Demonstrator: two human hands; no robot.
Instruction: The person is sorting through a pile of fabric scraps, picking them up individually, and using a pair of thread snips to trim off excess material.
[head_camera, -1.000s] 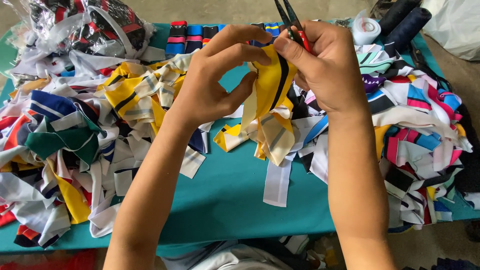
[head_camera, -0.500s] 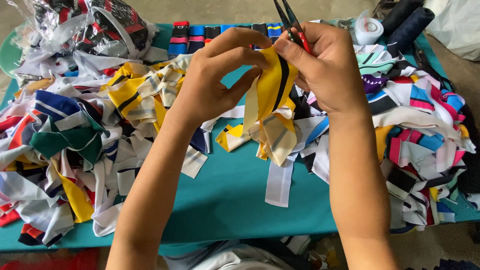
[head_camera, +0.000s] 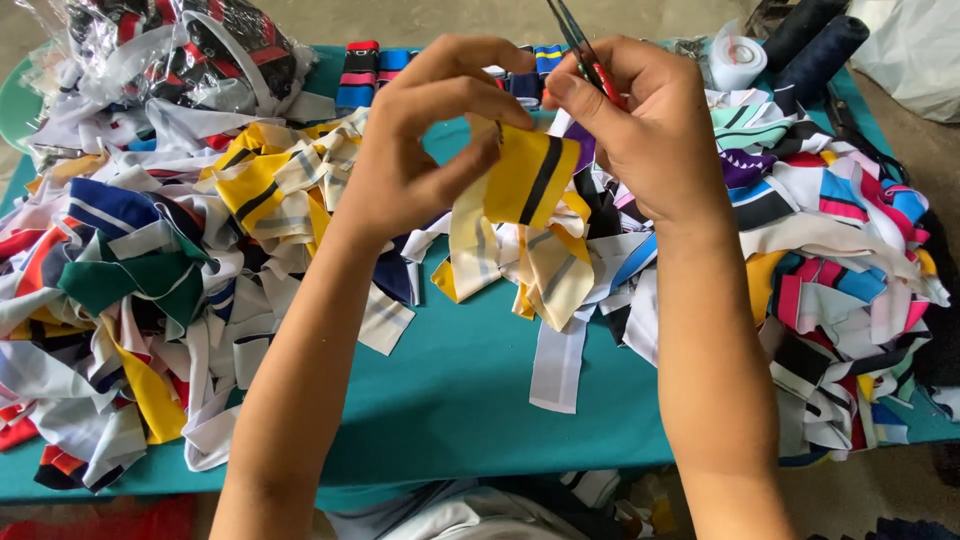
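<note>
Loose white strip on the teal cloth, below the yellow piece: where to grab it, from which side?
Probably pinch the white strip at its lower end, coming from the near table edge. That end lies flat and alone on the teal table cover; its upper end runs under the heap of scraps.

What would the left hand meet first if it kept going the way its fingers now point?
Probably the right hand, which holds small scissors: the left hand points right across the yellow striped strip both pinch. Depth is unclear.

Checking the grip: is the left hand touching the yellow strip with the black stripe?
Touching: the head view shows the left hand pinching the yellow strip at its upper edge.
</note>
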